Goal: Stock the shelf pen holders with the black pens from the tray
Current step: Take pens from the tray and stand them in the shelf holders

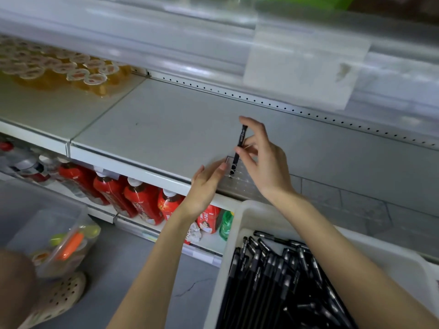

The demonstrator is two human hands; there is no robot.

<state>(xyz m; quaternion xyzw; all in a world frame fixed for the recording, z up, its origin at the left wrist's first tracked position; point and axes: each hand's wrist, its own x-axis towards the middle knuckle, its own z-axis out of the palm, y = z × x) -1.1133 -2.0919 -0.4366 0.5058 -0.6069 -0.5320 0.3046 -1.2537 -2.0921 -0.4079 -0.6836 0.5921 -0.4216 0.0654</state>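
Observation:
My right hand (262,160) pinches one black pen (240,144) upright, its lower end in a hole at the left end of the clear pen holder (240,179) on the grey shelf (166,129). Fingers straight, my left hand (206,186) rests against the holder's left side at the shelf's front edge. Below at the right, a white tray (256,217) holds several black pens (280,276) lying in a heap.
Red bottles (142,200) and a green bottle (226,224) stand on the lower shelf. Yellow jelly cups (71,72) fill the shelf's far left. A clear bin (47,224) with coloured items sits on the floor at left, beside a perforated shoe (64,295).

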